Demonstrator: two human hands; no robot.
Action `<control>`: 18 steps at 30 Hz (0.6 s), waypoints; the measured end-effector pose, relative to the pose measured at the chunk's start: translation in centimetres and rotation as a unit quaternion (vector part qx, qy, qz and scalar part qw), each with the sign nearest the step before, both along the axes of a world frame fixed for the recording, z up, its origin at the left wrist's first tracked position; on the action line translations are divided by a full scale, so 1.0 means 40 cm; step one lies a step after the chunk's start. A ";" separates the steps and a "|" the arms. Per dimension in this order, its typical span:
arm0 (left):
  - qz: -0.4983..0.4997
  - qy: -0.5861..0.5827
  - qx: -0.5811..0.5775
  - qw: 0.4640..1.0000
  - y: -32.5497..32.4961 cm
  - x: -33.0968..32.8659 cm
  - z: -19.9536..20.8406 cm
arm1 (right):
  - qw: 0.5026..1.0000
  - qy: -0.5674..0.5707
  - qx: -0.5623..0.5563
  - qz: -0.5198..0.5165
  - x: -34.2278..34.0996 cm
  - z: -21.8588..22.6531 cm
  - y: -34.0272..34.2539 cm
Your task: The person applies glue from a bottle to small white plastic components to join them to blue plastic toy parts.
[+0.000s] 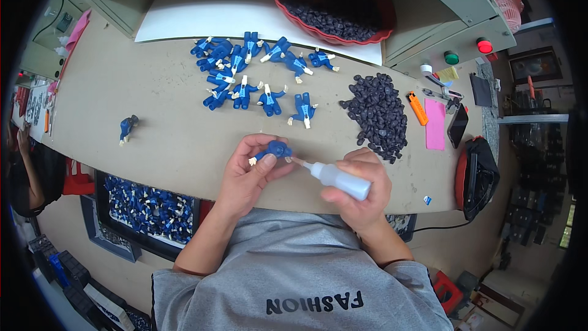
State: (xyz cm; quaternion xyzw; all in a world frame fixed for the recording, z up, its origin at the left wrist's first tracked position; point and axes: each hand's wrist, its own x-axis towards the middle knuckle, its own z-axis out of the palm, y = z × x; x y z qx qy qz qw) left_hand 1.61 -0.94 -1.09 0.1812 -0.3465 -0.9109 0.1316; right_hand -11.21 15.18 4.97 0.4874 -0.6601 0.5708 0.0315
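Observation:
Between the thumb and fingers of my left hand [248,175] is a small blue figurine body [278,149] with pale hands. My right hand [365,193] grips a white squeeze bottle [342,181], tilted so that its thin nozzle points left at the figurine, close to one of its pale hands. Whether the tip touches the figurine is too small to tell. Beyond my hands lie several more blue figurine bodies [244,93] in a loose group. A heap of small dark purple pieces [378,113] sits to the right, and a single blue figurine body [127,129] lies far left.
A red basin [283,7] of dark pieces stands at the back. On the right are an orange cutter [418,108], a pink paper [435,124], a phone [457,124] and a black-red pouch [476,178]. Below the table's left front edge, a tray [199,211] holds many blue figurine bodies.

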 end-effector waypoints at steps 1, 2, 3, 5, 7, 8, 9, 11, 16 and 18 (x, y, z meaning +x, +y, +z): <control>-0.001 0.003 0.006 1.000 -0.002 0.000 -0.003 | 0.998 -0.051 -0.026 0.002 -0.004 -0.009 0.006; -0.001 0.005 0.006 1.000 -0.004 0.000 -0.002 | 0.998 -0.049 -0.025 0.001 -0.007 -0.015 0.013; -0.007 0.008 0.011 1.000 -0.006 0.001 0.000 | 0.992 -0.122 -0.030 -0.019 -0.009 -0.021 0.022; -0.013 0.014 0.017 1.000 -0.006 0.000 0.004 | 0.980 -0.190 -0.035 -0.040 -0.013 -0.019 0.028; -0.013 0.003 0.005 1.000 -0.005 -0.004 0.009 | 0.955 -0.290 -0.027 -0.056 -0.015 -0.010 0.030; -0.016 0.007 0.005 1.000 -0.003 -0.002 0.011 | 0.957 -0.285 -0.016 -0.048 -0.023 -0.020 0.036; -0.010 0.009 0.003 1.000 -0.001 -0.002 0.009 | 0.958 -0.280 -0.017 -0.052 -0.027 -0.023 0.036; -0.010 0.018 0.003 1.000 0.002 -0.003 0.009 | 0.932 -0.353 -0.015 -0.083 -0.034 -0.025 0.035; -0.009 0.006 0.000 1.000 0.000 0.000 0.015 | 0.921 -0.387 0.009 -0.045 -0.085 -0.011 0.047; -0.015 0.009 -0.005 1.000 -0.003 -0.002 0.013 | 0.918 -0.392 0.020 -0.056 -0.107 0.010 0.047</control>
